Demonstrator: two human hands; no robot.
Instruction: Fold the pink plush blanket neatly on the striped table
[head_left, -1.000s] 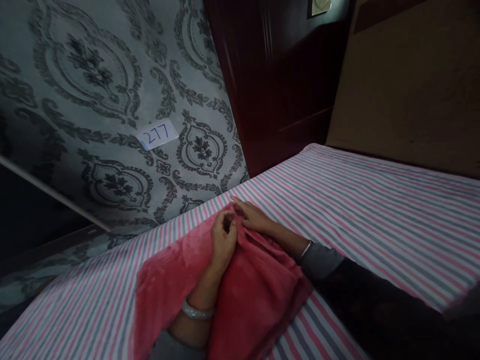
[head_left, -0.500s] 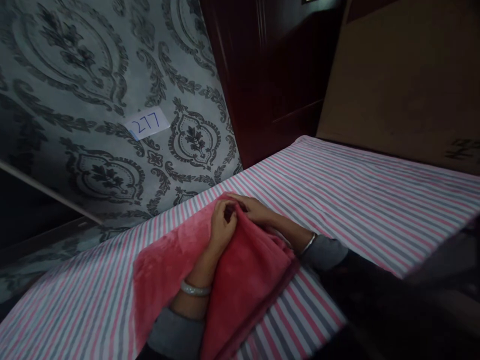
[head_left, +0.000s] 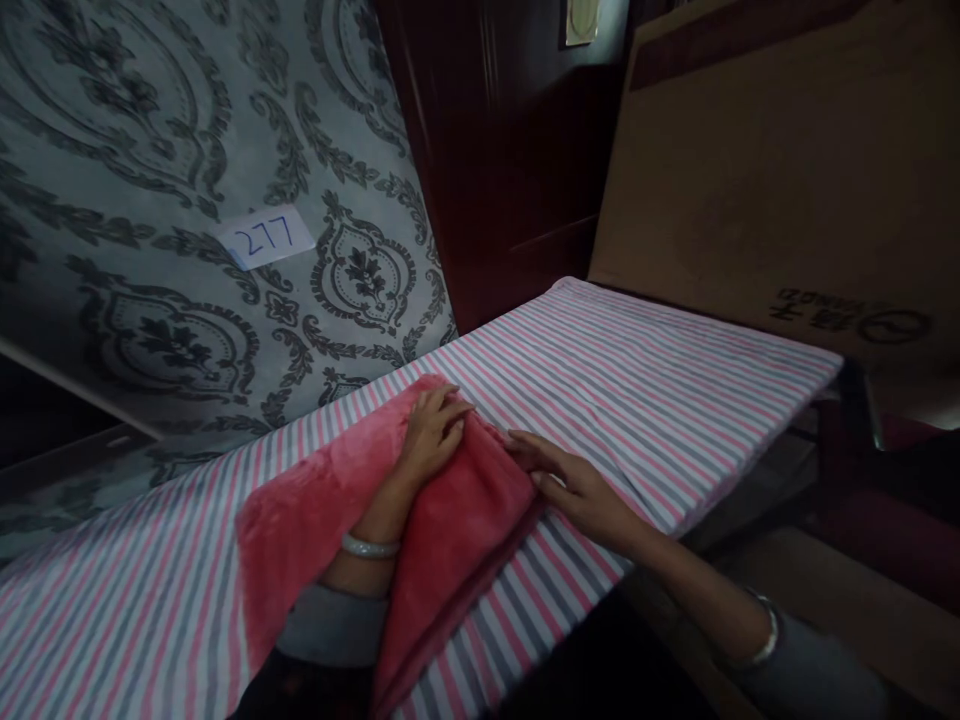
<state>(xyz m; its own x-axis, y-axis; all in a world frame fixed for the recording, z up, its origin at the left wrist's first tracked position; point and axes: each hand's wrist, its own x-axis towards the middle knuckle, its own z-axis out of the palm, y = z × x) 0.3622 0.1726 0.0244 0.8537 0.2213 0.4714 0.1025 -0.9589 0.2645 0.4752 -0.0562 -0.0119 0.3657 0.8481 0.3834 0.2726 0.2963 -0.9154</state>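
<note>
A red plush cloth (head_left: 465, 520), folded over itself, lies on the striped sheet (head_left: 645, 380). Its paler pink part (head_left: 315, 510) shows on the left, under my left forearm. My left hand (head_left: 433, 430) rests on top of the fold near the far corner, fingers spread and holding nothing. At the cloth's right edge is my right hand (head_left: 574, 485), its fingers stretched out and its thumb apart from them, touching the edge. The fingertips of the right hand are partly lost against the dark red folds. A bracelet circles each wrist.
Behind the striped surface stands a patterned wall (head_left: 300, 130) with a paper label (head_left: 266, 237) reading 277. A dark red door (head_left: 510, 150) is beyond it. A large cardboard sheet or box (head_left: 735, 190) rises at the right. The surface's near edge drops away at lower right.
My right hand has moved from the far corner rightward and nearer along the cloth's edge. My left hand has opened from a curled grip and flattened on the fold. The view has shifted right.
</note>
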